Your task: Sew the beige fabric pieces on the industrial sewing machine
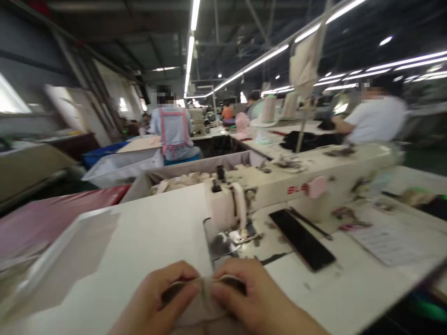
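Note:
Both hands are side by side at the bottom centre, in front of a sewing machine. My left hand pinches a piece of light beige fabric between thumb and fingers. On the fabric's right side, my right hand pinches it the same way, close to the left one. The fabric's lower part runs down out of the frame. Just beyond the hands is the machine's presser foot, with no fabric visible under it.
A black phone and a dark slim tool lie right of the needle area. Behind the table stands a bin of beige pieces. Red-pink material lies left. One person sits ahead, another at right.

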{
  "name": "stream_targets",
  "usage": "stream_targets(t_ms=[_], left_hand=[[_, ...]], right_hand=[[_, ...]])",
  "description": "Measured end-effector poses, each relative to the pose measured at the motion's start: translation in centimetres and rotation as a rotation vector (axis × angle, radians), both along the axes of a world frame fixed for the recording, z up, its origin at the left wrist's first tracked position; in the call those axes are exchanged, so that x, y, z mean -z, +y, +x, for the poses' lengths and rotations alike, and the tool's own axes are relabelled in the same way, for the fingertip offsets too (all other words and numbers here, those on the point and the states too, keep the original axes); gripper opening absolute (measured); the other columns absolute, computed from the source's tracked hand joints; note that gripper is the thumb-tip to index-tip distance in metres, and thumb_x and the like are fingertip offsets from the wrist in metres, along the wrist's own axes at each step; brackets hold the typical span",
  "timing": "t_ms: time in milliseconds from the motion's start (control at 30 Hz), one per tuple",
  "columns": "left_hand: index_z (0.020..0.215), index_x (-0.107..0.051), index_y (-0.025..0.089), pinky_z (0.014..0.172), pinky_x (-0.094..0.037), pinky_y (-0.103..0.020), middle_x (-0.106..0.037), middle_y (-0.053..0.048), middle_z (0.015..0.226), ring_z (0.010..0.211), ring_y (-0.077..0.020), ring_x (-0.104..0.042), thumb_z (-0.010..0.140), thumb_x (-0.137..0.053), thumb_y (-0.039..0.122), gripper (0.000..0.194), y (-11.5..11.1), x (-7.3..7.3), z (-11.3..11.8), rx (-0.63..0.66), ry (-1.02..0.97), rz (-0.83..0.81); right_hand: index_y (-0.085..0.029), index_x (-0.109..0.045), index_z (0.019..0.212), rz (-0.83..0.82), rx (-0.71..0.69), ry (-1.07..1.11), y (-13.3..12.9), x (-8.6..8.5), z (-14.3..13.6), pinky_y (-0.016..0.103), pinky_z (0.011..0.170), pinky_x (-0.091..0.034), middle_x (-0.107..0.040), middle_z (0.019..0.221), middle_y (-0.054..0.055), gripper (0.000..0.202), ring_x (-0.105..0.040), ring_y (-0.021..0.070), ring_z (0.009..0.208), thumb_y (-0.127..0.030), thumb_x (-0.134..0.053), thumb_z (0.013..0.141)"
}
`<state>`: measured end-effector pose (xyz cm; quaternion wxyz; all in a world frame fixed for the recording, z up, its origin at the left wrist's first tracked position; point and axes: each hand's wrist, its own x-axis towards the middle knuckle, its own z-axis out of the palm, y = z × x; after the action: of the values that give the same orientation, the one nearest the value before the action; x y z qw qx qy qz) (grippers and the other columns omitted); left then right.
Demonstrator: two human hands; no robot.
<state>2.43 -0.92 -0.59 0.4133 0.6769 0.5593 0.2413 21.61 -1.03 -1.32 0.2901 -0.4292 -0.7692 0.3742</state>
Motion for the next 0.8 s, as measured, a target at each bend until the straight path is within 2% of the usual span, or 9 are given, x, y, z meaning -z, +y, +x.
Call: stream_targets(t_ms=[67, 133, 233, 367, 500, 700, 800], left_hand=[[0.077, -0.062, 0.016, 0.059, -0.038, -0.023, -0.058, 0.003, 0.067, 0.067, -0.0131, -0.053, 0.079, -0.06, 0.032, 0.016, -1.2, -0.6, -0.9, -0.06, 0.006, -0.052], [0.075, -0.06, 0.016, 0.057, -0.034, -0.022, -0.055, 0.004, 0.065, 0.064, -0.0121, -0.049, 0.075, -0.06, 0.028, 0.012, -1.6, -0.9, -0.7, -0.106, 0.004, -0.071], [0.075, -0.062, 0.017, 0.056, -0.033, -0.022, -0.053, 0.004, 0.063, 0.062, -0.0118, -0.046, 0.074, -0.059, 0.028, 0.012, -1.7, -1.0, -0.3, -0.104, 0.073, -0.089], [0.081, -0.067, 0.019, 0.058, -0.033, -0.023, -0.054, 0.003, 0.067, 0.066, -0.0135, -0.047, 0.075, -0.059, 0.034, 0.018, -1.6, -1.0, -1.1, -0.096, 0.137, -0.143], [0.082, -0.069, 0.018, 0.064, -0.035, -0.023, -0.057, 0.001, 0.074, 0.072, -0.0148, -0.049, 0.073, -0.063, 0.038, 0.023, -1.6, -1.1, -1.6, -0.12, 0.015, -0.195], [0.086, -0.068, 0.017, 0.06, -0.033, -0.023, -0.055, 0.001, 0.074, 0.068, -0.013, -0.046, 0.072, -0.065, 0.041, 0.028, -1.6, -0.6, -1.9, -0.032, -0.13, -0.27], [0.083, -0.067, 0.017, 0.055, -0.031, -0.021, -0.055, 0.002, 0.069, 0.064, -0.0117, -0.045, 0.077, -0.063, 0.039, 0.024, -0.5, 0.3, -2.8, 0.01, -0.107, -0.227]], right_hand=[[-0.016, -0.068, 0.081, -0.188, 0.004, 0.134, 0.7, 0.6, -0.3, 0.026, 0.062, -0.044, -0.066, 0.074, 0.002, 0.021, -0.062, 0.0199, 0.074, -0.033, -0.056, 0.085], [-0.016, -0.069, 0.079, -0.255, -0.023, 0.202, 1.1, 1.0, 0.0, 0.027, 0.062, -0.042, -0.067, 0.074, 0.003, 0.024, -0.061, 0.0211, 0.075, -0.036, -0.056, 0.082], [-0.017, -0.071, 0.081, -0.278, -0.032, 0.229, 1.2, 1.0, 0.2, 0.028, 0.067, -0.042, -0.069, 0.078, 0.004, 0.023, -0.061, 0.0219, 0.077, -0.035, -0.057, 0.08], [-0.015, -0.073, 0.078, -0.326, -0.027, 0.245, 1.4, 1.0, -0.5, 0.03, 0.068, -0.041, -0.069, 0.074, 0.006, 0.025, -0.06, 0.0233, 0.074, -0.037, -0.06, 0.075], [-0.015, -0.072, 0.076, -0.404, -0.071, 0.327, 1.7, 1.4, -0.7, 0.028, 0.064, -0.039, -0.065, 0.069, 0.004, 0.024, -0.057, 0.0207, 0.071, -0.037, -0.062, 0.075], [-0.016, -0.072, 0.076, -0.524, -0.096, 0.438, 2.3, 1.8, -0.5, 0.024, 0.063, -0.038, -0.062, 0.068, 0.001, 0.024, -0.055, 0.0169, 0.069, -0.039, -0.069, 0.075], [-0.017, -0.072, 0.079, -0.433, -0.104, 0.385, 2.5, 2.3, -0.1, 0.026, 0.066, -0.045, -0.065, 0.072, 0.003, 0.028, -0.06, 0.0198, 0.074, -0.043, -0.064, 0.08]])
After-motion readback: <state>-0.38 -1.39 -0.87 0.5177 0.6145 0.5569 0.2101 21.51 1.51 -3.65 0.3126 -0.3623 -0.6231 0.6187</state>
